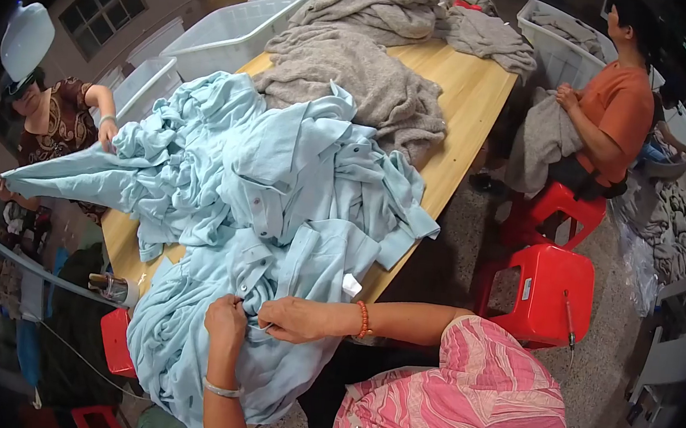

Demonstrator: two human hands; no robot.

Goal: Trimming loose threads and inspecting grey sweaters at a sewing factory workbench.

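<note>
A light blue buttoned garment (253, 275) lies over the near table edge and hangs down in front of me. My left hand (227, 318) is closed on its fabric, just below a row of buttons. Close beside it, my right hand (297, 319) is closed too, fingertips pointing toward the left hand. A thin glint shows under those fingertips, too small to name. A silvery bangle (222, 389) circles my left wrist and an orange bead bracelet (363, 319) my right. Farther up is a heap of similar light blue garments (282, 159).
Grey-brown knits (355, 83) are piled farther along the wooden table (479, 91). At left, a person (63, 117) pulls a blue garment; at right, a seated person (617, 116) handles a grey one. Red stools (554, 292) and white bins (236, 35) stand around.
</note>
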